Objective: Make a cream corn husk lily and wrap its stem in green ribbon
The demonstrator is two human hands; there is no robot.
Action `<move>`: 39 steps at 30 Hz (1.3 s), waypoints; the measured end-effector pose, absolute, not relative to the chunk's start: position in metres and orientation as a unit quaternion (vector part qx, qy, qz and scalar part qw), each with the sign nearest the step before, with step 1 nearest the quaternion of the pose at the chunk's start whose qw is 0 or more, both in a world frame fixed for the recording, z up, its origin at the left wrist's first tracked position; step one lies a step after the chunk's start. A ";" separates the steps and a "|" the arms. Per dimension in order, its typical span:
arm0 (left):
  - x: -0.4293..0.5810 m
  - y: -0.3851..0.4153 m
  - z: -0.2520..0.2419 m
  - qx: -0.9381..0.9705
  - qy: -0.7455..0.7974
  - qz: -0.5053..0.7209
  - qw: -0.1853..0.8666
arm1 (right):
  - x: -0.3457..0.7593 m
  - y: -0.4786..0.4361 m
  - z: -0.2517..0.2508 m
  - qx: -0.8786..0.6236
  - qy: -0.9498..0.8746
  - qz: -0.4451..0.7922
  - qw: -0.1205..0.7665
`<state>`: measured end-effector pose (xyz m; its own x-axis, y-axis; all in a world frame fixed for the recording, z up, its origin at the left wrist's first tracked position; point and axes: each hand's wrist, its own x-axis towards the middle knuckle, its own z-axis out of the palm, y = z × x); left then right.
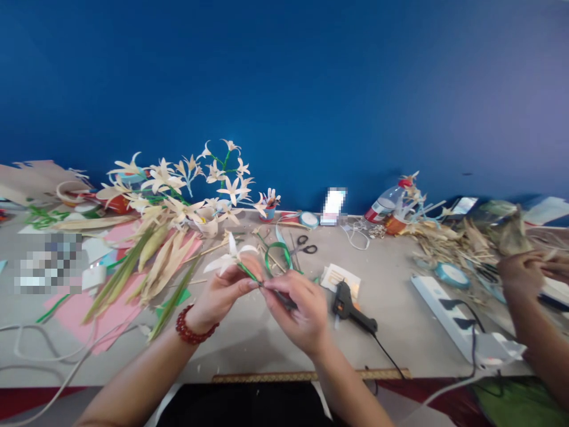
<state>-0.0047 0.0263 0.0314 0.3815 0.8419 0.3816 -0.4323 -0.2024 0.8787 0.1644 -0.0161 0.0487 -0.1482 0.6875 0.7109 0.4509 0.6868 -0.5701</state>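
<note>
A handmade flower [230,256] with pale pointed petals and a green-wrapped stem is pinched between the thumb and fingers of my left hand [226,293]. A red bead bracelet [192,327] circles that wrist. The fingertips of my right hand [299,305] are closed at the lower end of the same stem, touching my left thumb. Just behind both hands curves a loop of green tape [279,254]; whether it joins the stem I cannot tell. Dried husk leaves [165,264] lie left of my hands, and a black glue gun [353,308] rests to the right.
Finished flowers [162,175] stand in cups at the back left. Scissors [306,246], a tape roll [309,220], a phone [334,206] and a plastic bottle [386,203] sit toward the wall. A power strip [444,314] lies right, near another person's hands [520,276]. White cables cross the left.
</note>
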 end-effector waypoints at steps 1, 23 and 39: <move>-0.005 0.027 0.031 0.575 0.176 0.526 0.602 | 0.164 -0.016 0.048 -0.376 -0.752 0.104 0.531; -0.005 0.029 0.016 0.573 0.151 0.556 0.583 | 0.153 -0.026 0.046 -0.321 -0.753 0.103 0.564; -0.006 0.027 0.017 0.557 0.127 0.523 0.633 | 0.155 -0.023 0.042 -0.394 -0.699 0.228 0.551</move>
